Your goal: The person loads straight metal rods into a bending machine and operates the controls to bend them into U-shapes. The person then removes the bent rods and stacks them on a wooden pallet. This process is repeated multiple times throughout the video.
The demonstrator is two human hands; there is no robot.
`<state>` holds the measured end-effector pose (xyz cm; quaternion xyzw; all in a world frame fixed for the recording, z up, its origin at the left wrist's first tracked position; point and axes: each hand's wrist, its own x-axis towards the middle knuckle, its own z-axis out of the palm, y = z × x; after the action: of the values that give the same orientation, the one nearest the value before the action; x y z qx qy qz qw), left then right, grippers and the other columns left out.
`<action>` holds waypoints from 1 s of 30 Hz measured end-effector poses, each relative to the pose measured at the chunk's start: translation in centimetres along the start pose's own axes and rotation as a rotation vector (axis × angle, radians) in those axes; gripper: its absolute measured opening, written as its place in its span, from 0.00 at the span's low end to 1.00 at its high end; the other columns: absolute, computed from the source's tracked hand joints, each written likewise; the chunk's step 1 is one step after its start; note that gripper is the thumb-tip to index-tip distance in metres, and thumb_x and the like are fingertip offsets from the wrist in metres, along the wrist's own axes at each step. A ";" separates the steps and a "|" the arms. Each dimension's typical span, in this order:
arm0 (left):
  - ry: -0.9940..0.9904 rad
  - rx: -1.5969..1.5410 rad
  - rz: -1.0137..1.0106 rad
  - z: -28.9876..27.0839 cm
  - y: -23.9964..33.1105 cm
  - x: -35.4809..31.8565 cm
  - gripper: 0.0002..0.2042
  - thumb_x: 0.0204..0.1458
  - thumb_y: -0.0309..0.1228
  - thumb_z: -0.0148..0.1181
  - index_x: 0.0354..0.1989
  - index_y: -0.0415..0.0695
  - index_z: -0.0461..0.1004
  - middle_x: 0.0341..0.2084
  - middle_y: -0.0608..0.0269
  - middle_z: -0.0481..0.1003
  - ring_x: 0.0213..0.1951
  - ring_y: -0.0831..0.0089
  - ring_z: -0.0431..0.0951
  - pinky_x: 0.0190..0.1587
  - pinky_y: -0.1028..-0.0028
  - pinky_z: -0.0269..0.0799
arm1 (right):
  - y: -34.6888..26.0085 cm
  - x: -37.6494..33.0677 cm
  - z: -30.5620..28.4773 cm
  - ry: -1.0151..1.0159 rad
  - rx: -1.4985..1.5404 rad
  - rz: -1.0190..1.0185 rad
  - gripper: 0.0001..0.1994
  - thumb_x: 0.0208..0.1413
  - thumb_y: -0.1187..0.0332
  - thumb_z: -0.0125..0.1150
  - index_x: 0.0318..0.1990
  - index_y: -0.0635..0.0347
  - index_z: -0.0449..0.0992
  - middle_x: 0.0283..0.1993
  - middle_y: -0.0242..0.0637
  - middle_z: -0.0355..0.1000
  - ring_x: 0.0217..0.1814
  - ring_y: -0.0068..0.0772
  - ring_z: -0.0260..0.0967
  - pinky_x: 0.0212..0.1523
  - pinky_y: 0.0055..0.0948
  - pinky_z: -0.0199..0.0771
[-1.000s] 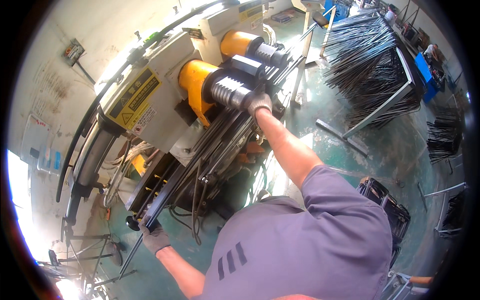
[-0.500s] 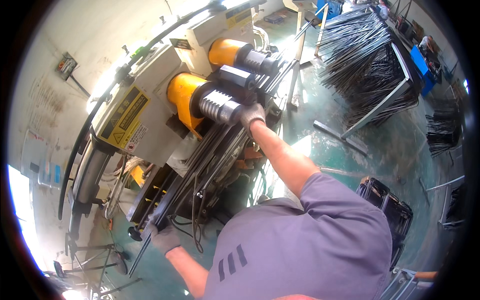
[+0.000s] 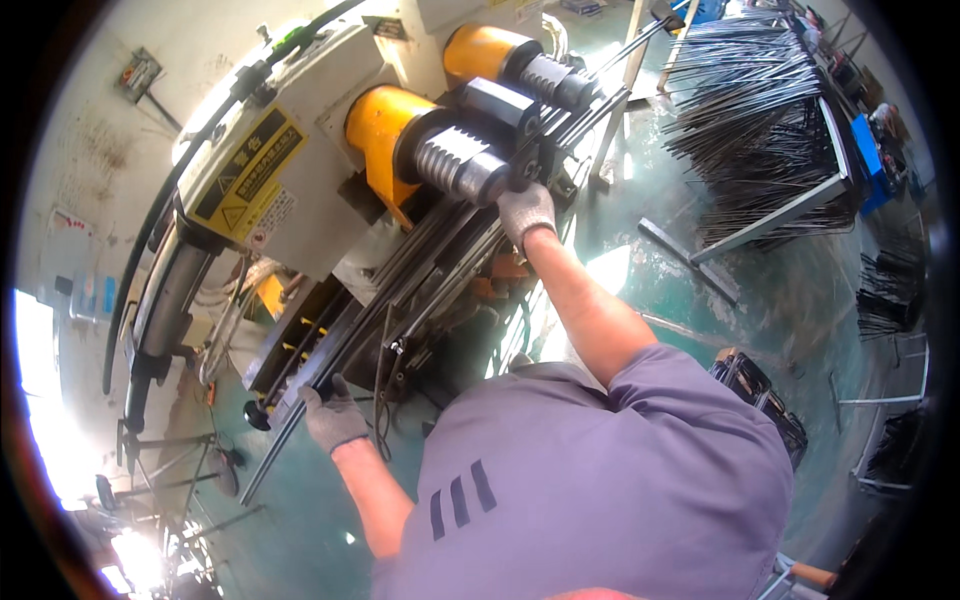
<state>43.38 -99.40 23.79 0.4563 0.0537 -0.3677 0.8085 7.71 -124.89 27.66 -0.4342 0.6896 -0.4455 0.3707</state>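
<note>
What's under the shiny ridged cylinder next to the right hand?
Long dark metal bars show below it. The ridged cylinder itself hides the space directly underneath, and the right hand covers more.

Yellow-and-black warning sign (image 3: 250, 168), triangles and all, is stuck on the pale machine housing (image 3: 322, 200), well above the fingers (image 3: 315, 403) of the left hand (image 3: 336, 420). Right under it, a white label (image 3: 272, 221) with a reddish round symbol can be spotted, fine print too tiny to be read.
</note>
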 end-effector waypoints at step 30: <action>-0.255 -0.023 -0.252 0.7 -6.6 -3.9 0.22 0.70 0.44 0.60 0.61 0.38 0.73 0.58 0.54 0.78 0.60 0.53 0.77 0.65 0.53 0.76 | 9.6 0.0 -7.4 0.068 -0.236 -0.151 0.15 0.62 0.59 0.69 0.48 0.60 0.86 0.45 0.44 0.86 0.49 0.38 0.84 0.54 0.34 0.79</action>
<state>36.15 -99.87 21.23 0.3864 0.0117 -0.5203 0.7615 -1.50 -120.59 21.03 -0.5102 0.7145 -0.4025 0.2591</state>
